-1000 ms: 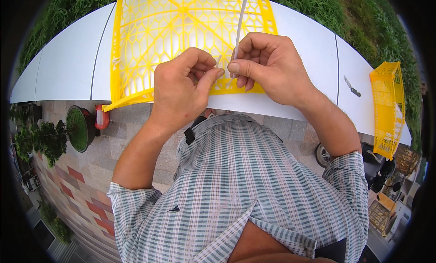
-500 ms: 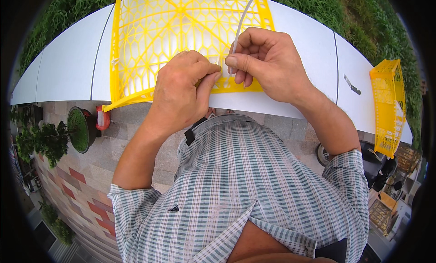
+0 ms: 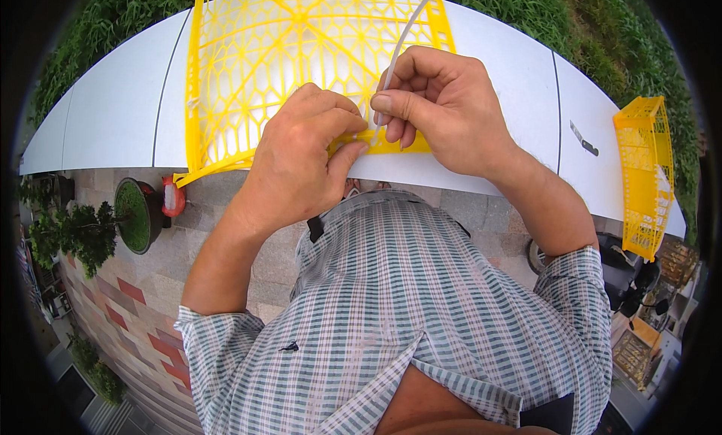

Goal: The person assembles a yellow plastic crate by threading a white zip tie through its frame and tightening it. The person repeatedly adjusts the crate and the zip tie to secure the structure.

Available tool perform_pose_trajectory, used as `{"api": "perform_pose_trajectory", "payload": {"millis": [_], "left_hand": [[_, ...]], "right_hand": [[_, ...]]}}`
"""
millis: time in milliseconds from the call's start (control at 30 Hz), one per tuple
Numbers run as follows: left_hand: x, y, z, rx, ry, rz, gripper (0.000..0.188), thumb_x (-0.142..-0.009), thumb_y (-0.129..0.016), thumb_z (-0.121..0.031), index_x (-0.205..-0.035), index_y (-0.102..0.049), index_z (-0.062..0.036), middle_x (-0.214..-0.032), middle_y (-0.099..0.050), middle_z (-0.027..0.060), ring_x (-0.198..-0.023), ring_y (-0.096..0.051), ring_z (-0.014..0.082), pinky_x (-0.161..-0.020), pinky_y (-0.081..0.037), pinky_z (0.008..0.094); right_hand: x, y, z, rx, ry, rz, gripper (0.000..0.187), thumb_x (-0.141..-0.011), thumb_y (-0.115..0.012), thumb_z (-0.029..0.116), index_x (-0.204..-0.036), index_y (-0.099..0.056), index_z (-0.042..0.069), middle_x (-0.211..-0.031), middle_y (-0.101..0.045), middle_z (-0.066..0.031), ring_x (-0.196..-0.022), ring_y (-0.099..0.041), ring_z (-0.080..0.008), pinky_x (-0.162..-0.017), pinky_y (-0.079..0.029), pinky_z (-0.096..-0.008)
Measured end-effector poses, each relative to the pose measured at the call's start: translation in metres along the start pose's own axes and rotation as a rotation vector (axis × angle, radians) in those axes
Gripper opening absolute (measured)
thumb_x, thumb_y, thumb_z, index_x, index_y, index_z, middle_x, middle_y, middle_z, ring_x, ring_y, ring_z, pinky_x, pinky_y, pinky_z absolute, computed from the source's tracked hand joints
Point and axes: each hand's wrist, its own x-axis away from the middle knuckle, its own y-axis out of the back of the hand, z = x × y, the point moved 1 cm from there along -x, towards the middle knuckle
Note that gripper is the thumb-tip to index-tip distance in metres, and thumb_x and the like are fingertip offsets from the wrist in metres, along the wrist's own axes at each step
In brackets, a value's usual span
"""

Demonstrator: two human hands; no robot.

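A yellow plastic lattice crate point(image 3: 301, 18) lies on the white table in front of me. My left hand point(image 3: 304, 145) is at its near edge, with the rim between thumb and forefinger. Just to the right, my right hand point(image 3: 444, 104) pinches a thin white cable tie point(image 3: 404, 38) between thumb and fingers. The tie's long end curves up past the crate's far right side. Its lower end meets the near rim between my hands. Another small white tie point(image 3: 193, 103) shows on the crate's left edge.
The white table point(image 3: 505, 74) carries a knife point(image 3: 584, 139) and a second yellow crate point(image 3: 644, 175) on the right. Below its near edge on the left are a potted plant point(image 3: 134, 213) and a red bag point(image 3: 173, 197). A scooter point(image 3: 632, 281) stands at lower right.
My left thumb and forefinger have parted from a pinch and now sit around the crate rim. The right hand keeps its hold on the tie, nearly still.
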Motion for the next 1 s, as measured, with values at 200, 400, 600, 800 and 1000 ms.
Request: {"api": "perform_pose_trajectory", "payload": {"millis": [200,400,600,800,1000], "left_hand": [[-0.0004,-0.0007,-0.0033,0.035,0.058,0.009,0.024,-0.076,-0.080,0.002,-0.097,-0.069,-0.0018,-0.091,-0.070,0.0116,-0.090,-0.065,0.0334,-0.079,-0.054,0.0437],[-0.0030,-0.0014,-0.0062,-0.002,-0.038,0.015,0.022,-0.079,-0.077,0.004,-0.097,-0.067,-0.0031,-0.089,-0.068,0.0123,-0.084,-0.062,0.0347,-0.075,-0.052,0.0460],[-0.0016,-0.0002,-0.0083,0.036,0.100,0.038,0.021,-0.079,-0.076,0.005,-0.095,-0.067,-0.0038,-0.085,-0.067,0.0115,-0.082,-0.061,0.0338,-0.072,-0.051,0.0451],[0.0000,-0.0029,-0.0065,0.036,0.038,-0.001,0.019,-0.078,-0.077,0.005,-0.091,-0.068,-0.0043,-0.083,-0.068,0.0106,-0.081,-0.061,0.0330,-0.072,-0.051,0.0437],[0.0010,-0.0013,-0.0063,0.094,0.101,-0.036,0.023,-0.077,-0.081,0.004,-0.098,-0.072,-0.0024,-0.087,-0.071,0.0124,-0.084,-0.069,0.0322,-0.075,-0.057,0.0402]], "right_hand": [[-0.0001,0.0003,-0.0018,0.000,0.016,0.009,0.009,-0.099,-0.071,0.003,-0.097,-0.066,-0.003,-0.081,-0.073,-0.0095,-0.066,-0.070,-0.0112,-0.057,-0.058,-0.0244],[0.0008,0.0007,-0.0010,0.026,0.040,0.015,0.009,-0.099,-0.071,0.003,-0.097,-0.066,-0.003,-0.081,-0.073,-0.0093,-0.066,-0.070,-0.0109,-0.056,-0.058,-0.0245],[0.0007,0.0037,-0.0003,0.028,0.017,-0.008,0.009,-0.098,-0.071,0.004,-0.096,-0.066,-0.003,-0.076,-0.071,-0.0074,-0.065,-0.069,-0.0089,-0.057,-0.057,-0.0244],[0.0028,0.0027,0.0042,0.041,-0.029,-0.010,0.008,-0.098,-0.071,0.004,-0.098,-0.066,-0.002,-0.077,-0.072,-0.0071,-0.065,-0.069,-0.0089,-0.057,-0.057,-0.0241],[0.0076,0.0054,-0.0020,0.054,0.011,0.016,0.009,-0.099,-0.072,0.004,-0.098,-0.065,-0.002,-0.084,-0.073,-0.0081,-0.070,-0.070,-0.0108,-0.059,-0.058,-0.0238]]}}
